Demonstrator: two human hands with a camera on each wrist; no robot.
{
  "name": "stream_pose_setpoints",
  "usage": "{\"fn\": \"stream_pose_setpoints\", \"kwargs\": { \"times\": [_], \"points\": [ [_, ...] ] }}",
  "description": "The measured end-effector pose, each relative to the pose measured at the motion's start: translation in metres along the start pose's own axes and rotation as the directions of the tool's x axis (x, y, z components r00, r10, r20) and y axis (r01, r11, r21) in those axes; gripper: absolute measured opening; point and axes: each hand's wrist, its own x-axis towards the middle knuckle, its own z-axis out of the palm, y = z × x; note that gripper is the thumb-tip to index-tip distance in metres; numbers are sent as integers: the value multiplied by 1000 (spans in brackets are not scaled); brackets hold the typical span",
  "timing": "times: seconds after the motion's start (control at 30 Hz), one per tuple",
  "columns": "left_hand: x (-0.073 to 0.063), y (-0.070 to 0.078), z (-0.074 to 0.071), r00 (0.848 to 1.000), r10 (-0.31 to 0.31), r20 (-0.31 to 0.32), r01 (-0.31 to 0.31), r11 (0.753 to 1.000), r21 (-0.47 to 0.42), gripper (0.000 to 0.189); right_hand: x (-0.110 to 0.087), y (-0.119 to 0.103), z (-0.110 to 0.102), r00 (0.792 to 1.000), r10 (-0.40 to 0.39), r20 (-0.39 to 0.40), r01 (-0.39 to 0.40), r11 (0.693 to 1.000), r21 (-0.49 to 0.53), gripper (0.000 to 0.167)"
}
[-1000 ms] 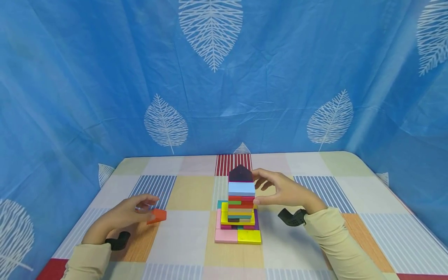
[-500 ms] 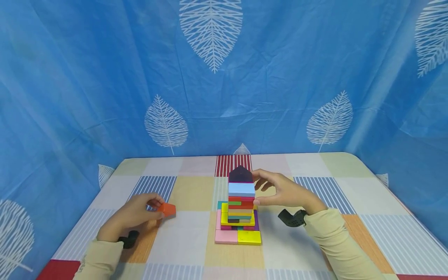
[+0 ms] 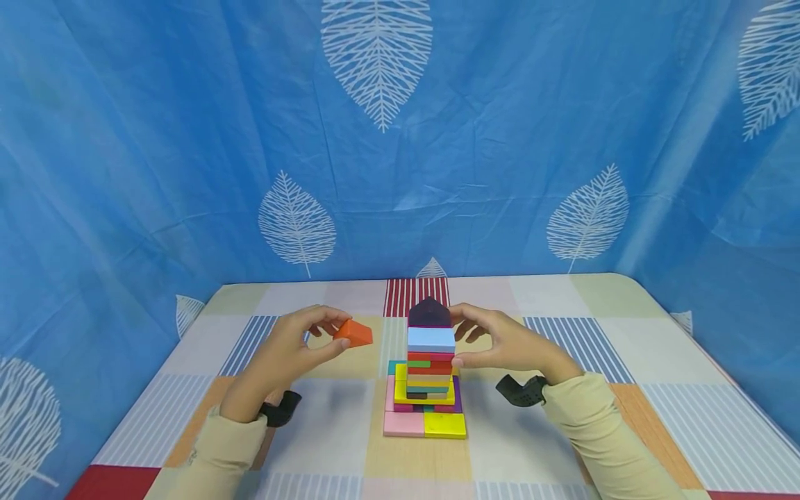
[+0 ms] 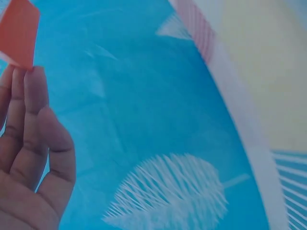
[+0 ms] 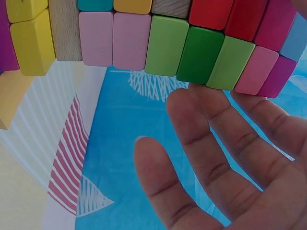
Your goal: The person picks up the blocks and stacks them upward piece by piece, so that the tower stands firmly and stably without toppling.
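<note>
My left hand (image 3: 294, 344) pinches an orange, taper-sided block (image 3: 354, 333) between thumb and fingertips, raised above the cloth left of the tower. In the left wrist view the orange block (image 4: 20, 33) stands past the fingertips at the top left corner. A tall tower of coloured blocks (image 3: 431, 339) rises at mid-table, with a dark pointed block (image 3: 429, 312) on top. Beside its right side is my right hand (image 3: 494, 339), thumb and fingers spread and lightly bent. In the right wrist view, its fingertips (image 5: 181, 103) sit right at the stacked blocks (image 5: 199, 55).
The tower stands on a wider flat base of pink (image 3: 403, 424) and yellow (image 3: 445, 425) pieces. A patchwork-patterned tablecloth (image 3: 312, 437) covers the table. Blue curtains (image 3: 400, 194) with white leaf prints hang behind and along both sides.
My left hand has lifted the orange block and carried it right, closer to the tower. My right hand and the tower have stayed in place.
</note>
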Motion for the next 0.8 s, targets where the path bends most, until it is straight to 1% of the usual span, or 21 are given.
{"fn": "stream_pose_setpoints", "kwargs": {
  "times": [0.1,0.2,0.3,0.37,0.5,0.63,0.73,0.8],
  "points": [
    [8,13,7,995,86,-42,-86,996,-7,33,0,0,0,1000,0,-1,0,1000,-1,65],
    [17,25,13,982,172,-74,-173,985,-21,35,-1,0,0,1000,2,-2,-2,1000,-1,65],
    [24,36,18,970,228,-80,-232,972,-45,35,-1,0,-1,1000,4,-1,-4,1000,1,64],
    [28,43,23,967,244,-70,-248,967,-60,35,-1,-1,-1,1000,4,-1,-4,1000,4,64],
    [34,54,31,968,247,-32,-249,965,-81,34,-1,-1,-1,1000,3,-1,-3,1000,6,63],
    [37,61,39,964,265,-6,-265,961,-79,34,-1,-1,-1,1000,5,0,-5,1000,8,63],
    [39,62,45,956,292,-9,-292,954,-68,34,-1,-1,0,1000,5,1,-5,1000,11,62],
    [38,63,47,954,300,-19,-301,952,-54,34,-1,-1,0,1000,3,2,-3,1000,10,62]
  ]
}}
